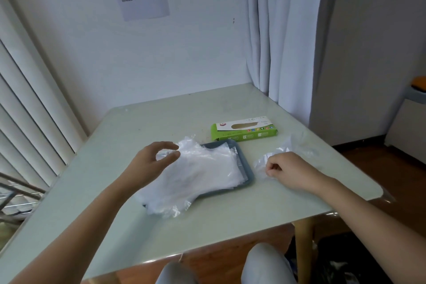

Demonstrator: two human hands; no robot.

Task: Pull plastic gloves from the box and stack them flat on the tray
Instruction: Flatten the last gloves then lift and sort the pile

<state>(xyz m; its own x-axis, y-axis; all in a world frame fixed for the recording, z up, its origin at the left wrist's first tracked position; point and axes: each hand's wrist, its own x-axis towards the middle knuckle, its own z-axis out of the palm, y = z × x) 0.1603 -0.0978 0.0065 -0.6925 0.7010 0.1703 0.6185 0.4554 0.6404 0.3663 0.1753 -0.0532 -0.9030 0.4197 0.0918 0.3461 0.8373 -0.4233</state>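
Grey cloth covers the knees point(265, 265) at the near edge, with the pale green table point(230, 226) above them.

Left hand point(149, 166): thumb and forefinger are curled into a ring at the far-left corner of the stack of gloves point(202, 175). Clear film shows through the ring, but I cannot tell whether it is pinched or merely close.

The stack covers most of the grey tray point(250, 178) and overhangs its near-left edge onto the table.

Right hand point(292, 172): fingers are curled round the near end of a loose glove point(290, 147), gripping it on the table just right of the tray. The glove's long axis runs from the hand away to the far right, and the tray lies directly to its left.

Judgement: the right hand is the nearer one and should carry this glove leftward onto the stack.

Green box point(244, 132) sits just beyond the tray's far edge. White curtain point(283, 41) hangs at far right.
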